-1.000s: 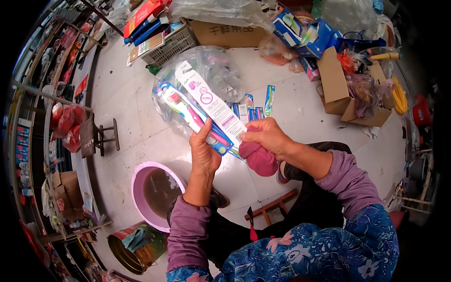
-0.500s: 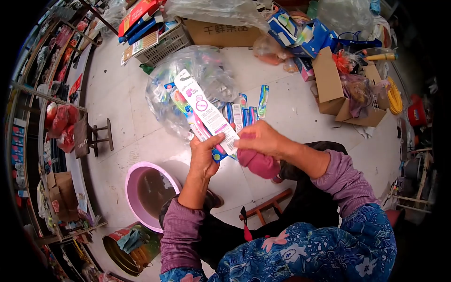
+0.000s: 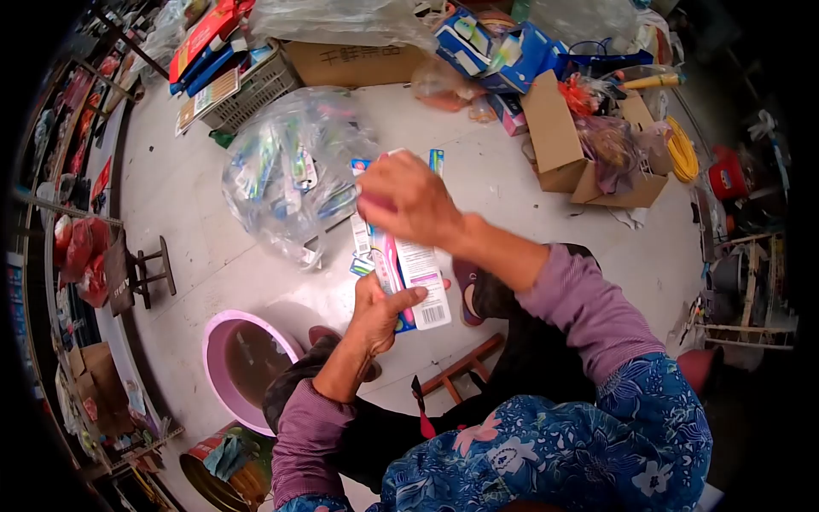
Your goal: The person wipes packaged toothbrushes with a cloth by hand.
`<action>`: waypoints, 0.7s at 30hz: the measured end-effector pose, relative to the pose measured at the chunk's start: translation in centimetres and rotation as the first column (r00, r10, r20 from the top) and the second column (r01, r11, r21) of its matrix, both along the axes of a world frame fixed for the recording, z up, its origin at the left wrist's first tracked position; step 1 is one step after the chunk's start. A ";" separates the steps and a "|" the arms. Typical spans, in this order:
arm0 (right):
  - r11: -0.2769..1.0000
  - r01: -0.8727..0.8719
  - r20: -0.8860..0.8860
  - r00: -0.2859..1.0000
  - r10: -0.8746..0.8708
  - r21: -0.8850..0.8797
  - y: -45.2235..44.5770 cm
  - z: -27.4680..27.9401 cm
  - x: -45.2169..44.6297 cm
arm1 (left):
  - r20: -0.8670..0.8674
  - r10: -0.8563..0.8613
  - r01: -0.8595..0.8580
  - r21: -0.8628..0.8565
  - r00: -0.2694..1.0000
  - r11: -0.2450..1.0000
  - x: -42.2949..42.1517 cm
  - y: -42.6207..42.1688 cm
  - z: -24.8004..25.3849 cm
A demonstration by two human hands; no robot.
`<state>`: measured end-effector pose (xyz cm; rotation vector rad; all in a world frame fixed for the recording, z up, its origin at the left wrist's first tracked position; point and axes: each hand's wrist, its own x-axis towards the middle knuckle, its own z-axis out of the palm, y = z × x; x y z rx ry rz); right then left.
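My left hand is closed on the lower end of two toothbrush packages, its thumb across the front. One package shows its white printed back; beside it the other shows a pink toothbrush. Over their upper end is my right hand, its fingers closed round a dark red cloth that shows only in part. Beyond and to the left lies a clear plastic bag full of packaged toothbrushes. Loose packages lie on the floor behind my hands, partly hidden.
A pink basin of murky water stands at the left, near a metal tin with a rag. A small stool is by the shelves. An open cardboard box is at the upper right, a grey crate at the upper left.
The packages have turned more upright and moved nearer my body. My right hand has moved from their lower end up over their upper part with the cloth. The whole view has shifted.
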<state>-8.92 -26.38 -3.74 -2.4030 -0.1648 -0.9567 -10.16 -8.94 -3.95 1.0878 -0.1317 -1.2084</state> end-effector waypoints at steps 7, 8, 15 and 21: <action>0.989 0.052 0.151 0.986 -0.073 0.138 -0.9 0.0 1.0 | -0.059 0.032 -0.035 -0.049 0.998 0.998 0.9 0.1 0.8; 0.988 -0.082 0.096 0.993 0.070 0.134 0.5 -0.8 -0.1 | -0.088 0.082 -0.085 -0.032 0.993 0.996 1.5 0.2 0.3; 0.988 -0.071 0.131 0.987 0.089 -0.134 -2.1 -0.1 -0.3 | -0.042 -0.067 0.064 -0.063 0.997 0.996 0.4 0.1 1.3; 0.985 -0.074 0.184 0.982 0.044 0.158 0.9 -0.4 -0.4 | -0.044 -0.001 0.001 -0.002 0.999 1.000 1.1 0.2 0.4</action>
